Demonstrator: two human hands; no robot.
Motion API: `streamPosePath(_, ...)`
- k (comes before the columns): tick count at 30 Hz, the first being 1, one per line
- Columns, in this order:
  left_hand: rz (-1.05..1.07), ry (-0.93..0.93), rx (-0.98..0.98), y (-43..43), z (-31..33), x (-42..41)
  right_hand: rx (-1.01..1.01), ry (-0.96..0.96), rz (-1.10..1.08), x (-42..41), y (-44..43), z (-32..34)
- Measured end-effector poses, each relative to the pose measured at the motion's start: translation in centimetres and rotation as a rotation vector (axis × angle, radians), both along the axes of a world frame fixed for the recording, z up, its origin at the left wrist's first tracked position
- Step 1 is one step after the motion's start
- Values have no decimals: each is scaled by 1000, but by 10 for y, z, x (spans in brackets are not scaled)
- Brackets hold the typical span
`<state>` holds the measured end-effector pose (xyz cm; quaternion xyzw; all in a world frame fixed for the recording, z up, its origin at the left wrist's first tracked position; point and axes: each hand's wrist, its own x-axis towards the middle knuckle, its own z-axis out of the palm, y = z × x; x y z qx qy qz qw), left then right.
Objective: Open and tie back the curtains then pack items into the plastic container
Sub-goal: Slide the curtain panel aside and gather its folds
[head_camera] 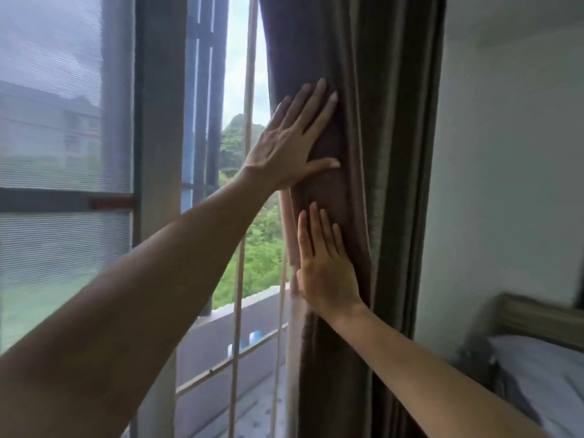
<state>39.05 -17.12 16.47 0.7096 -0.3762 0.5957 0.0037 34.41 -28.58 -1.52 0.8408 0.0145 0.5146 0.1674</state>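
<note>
A dark brown curtain hangs bunched in folds at the right side of the window, next to the wall. My left hand lies flat on the curtain's left edge, fingers straight and spread, thumb pointing right. Lower down, my right hand also presses flat against the same bunched folds with straight fingers pointing up. Neither hand curls round the fabric. No plastic container is in view.
The window shows pale metal bars, trees and a balcony ledge outside. A mesh screen panel fills the left. A white wall stands right of the curtain, with a bed and wooden headboard at the lower right.
</note>
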Motion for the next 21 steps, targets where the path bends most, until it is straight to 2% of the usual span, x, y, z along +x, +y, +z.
streamPosePath(7, -19, -14, -42, -51, 9, 43, 32, -37, -44, 54, -38, 2)
streamPosePath(11, 14, 9, -5, -83, 5, 78, 46, -45, -66, 84, -60, -3)
streamPosePath(21, -9, 9, 21, -193, -6, 158, 122, -132, -91, 166, -168, 1)
